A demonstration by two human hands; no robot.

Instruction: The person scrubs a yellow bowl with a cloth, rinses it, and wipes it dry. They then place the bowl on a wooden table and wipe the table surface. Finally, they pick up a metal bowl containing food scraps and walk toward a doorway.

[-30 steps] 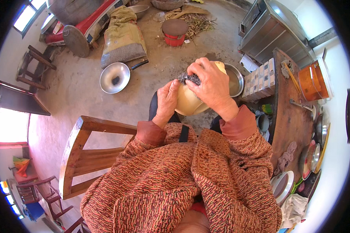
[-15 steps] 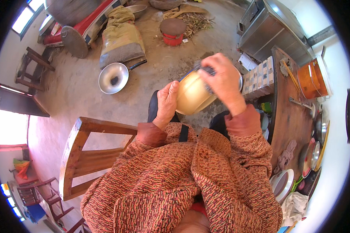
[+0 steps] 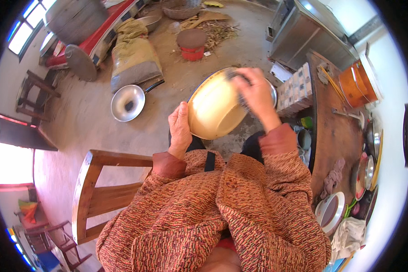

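Note:
A cream-yellow basin (image 3: pixel 212 109) with a dark rim is held tilted above my knees. My left hand (image 3: pixel 180 129) grips its left edge, thumb up along the side. Over the basin's right part is my right hand (image 3: pixel 255 93), smeared by motion, its fingers bent round a dark scouring pad (image 3: pixel 235 75) that lies against the surface. The pad's exact make is blurred. On the floor ahead to the left rests a silver frying pan (image 3: pixel 128 103) with a black handle and a dark lump inside.
A wooden chair (image 3: pixel 109 199) stands by my left side. To my right runs a brown wooden table (image 3: pixel 337 140) bearing an orange bucket (image 3: pixel 358 84), bowls and cloths. Farther ahead are a red stool-like object (image 3: pixel 191 45), a filled sack (image 3: pixel 136 63) and a metal cabinet (image 3: pixel 299 36).
The basin and my left hand have shifted left, and more of the basin's pale surface shows. My right hand, still blurred, keeps to the basin's right part with the pad.

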